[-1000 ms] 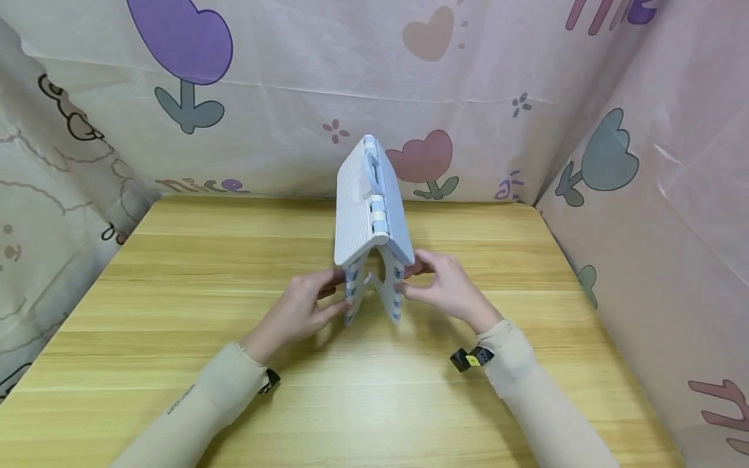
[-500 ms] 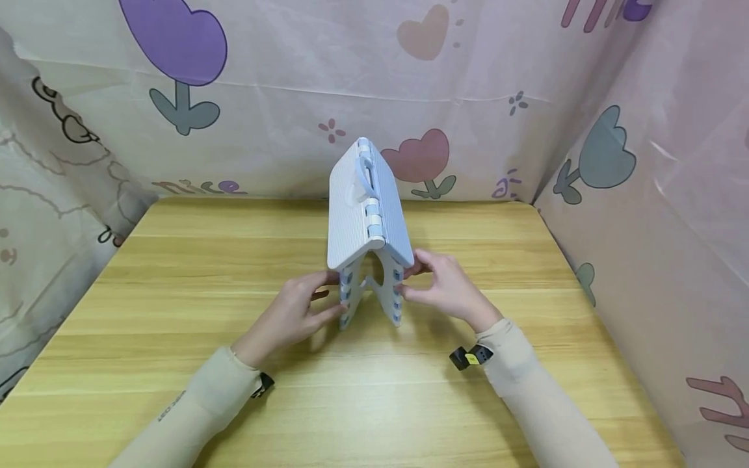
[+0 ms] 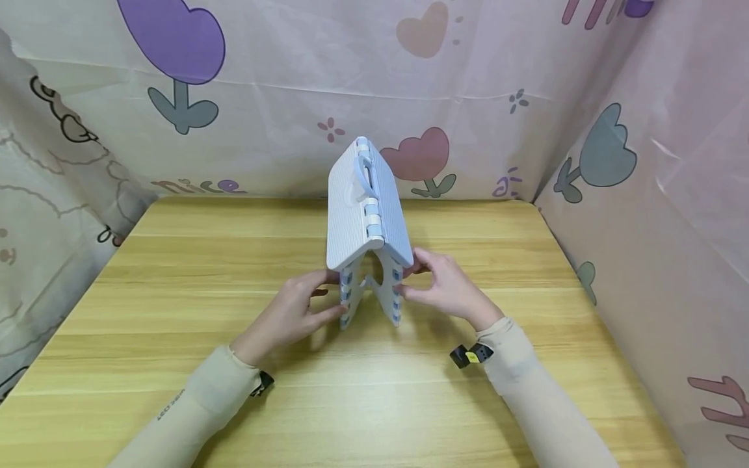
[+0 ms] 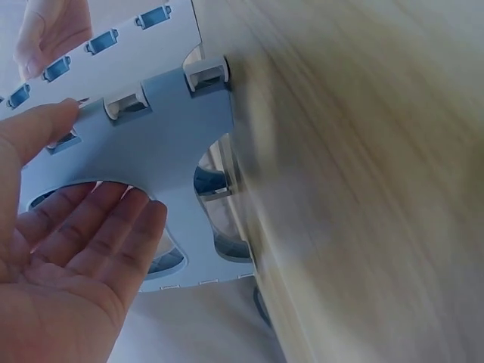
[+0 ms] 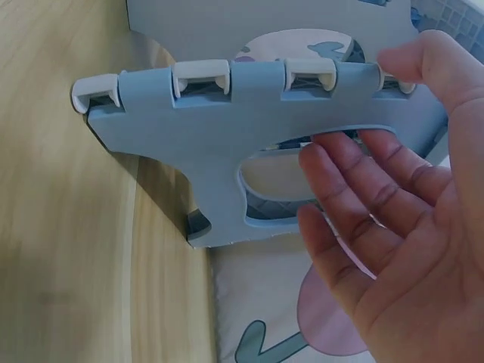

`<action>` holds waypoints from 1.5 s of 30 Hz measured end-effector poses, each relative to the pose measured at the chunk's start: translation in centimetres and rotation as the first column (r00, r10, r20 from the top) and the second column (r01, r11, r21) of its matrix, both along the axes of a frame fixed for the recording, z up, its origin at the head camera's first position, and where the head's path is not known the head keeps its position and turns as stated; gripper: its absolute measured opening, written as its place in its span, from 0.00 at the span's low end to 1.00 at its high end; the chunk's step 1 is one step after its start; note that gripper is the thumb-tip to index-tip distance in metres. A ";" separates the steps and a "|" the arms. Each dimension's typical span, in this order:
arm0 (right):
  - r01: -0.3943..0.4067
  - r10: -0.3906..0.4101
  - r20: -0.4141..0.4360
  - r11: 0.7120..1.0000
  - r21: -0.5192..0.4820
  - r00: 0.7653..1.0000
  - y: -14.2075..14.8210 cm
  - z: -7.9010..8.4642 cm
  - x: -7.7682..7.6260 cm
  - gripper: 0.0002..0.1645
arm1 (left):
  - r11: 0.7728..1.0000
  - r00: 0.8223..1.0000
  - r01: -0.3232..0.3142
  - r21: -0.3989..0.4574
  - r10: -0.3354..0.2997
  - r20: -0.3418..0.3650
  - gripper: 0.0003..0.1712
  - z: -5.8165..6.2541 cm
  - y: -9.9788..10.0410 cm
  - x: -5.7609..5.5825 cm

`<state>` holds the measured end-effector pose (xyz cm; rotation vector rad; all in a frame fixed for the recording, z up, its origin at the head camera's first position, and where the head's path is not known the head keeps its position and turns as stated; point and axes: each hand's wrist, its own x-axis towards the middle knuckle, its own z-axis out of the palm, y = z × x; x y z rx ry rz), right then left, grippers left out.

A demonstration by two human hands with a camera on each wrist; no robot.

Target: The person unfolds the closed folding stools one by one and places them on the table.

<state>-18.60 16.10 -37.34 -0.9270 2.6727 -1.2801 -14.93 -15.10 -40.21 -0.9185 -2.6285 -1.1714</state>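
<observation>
A pale blue and white folding step stool (image 3: 343,214) stands half folded on the table, its ribbed top peaked like a roof and a blue carry handle (image 3: 365,177) at the ridge. My left hand (image 3: 287,312) grips the left leg panel (image 4: 151,140); the thumb lies on the hinged edge and fingertips reach into the oval cutout. On the other side, my right hand (image 3: 441,286) holds the right leg panel (image 5: 204,144) the same way, thumb on a white hinge knuckle (image 5: 310,73) and fingers at the cutout. From the head view, the ribbed top hides some fingertips of both hands.
The wood-grain table (image 3: 374,403) runs back to a printed cloth wall (image 3: 281,130) with tulips and hearts. More cloth hangs along the left and right sides. Each wrist wears a black strap, the right wrist strap (image 3: 471,357) carrying a yellow patch.
Over the first half second, the left leg panel and my left hand shifted slightly left, and the stool spread a little wider. Since then almost nothing has moved.
</observation>
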 end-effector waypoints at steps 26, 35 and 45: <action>0.056 -0.063 -0.124 0.997 -0.059 0.990 1.2 4.5 -2.1 0.27 | 0.985 0.985 -0.153 0.083 0.159 -0.066 0.32 6.8 -2.4 -3.8; 0.054 -0.060 -0.217 0.998 -0.034 0.974 -0.8 6.7 -3.5 0.40 | 0.988 0.986 -0.157 0.006 0.157 -0.052 0.40 9.0 -0.6 -5.6; 0.046 -0.043 -0.184 0.999 0.012 0.982 -2.8 7.5 -4.4 0.54 | 0.994 0.994 -0.106 -0.021 0.106 0.009 0.47 9.3 0.1 -7.3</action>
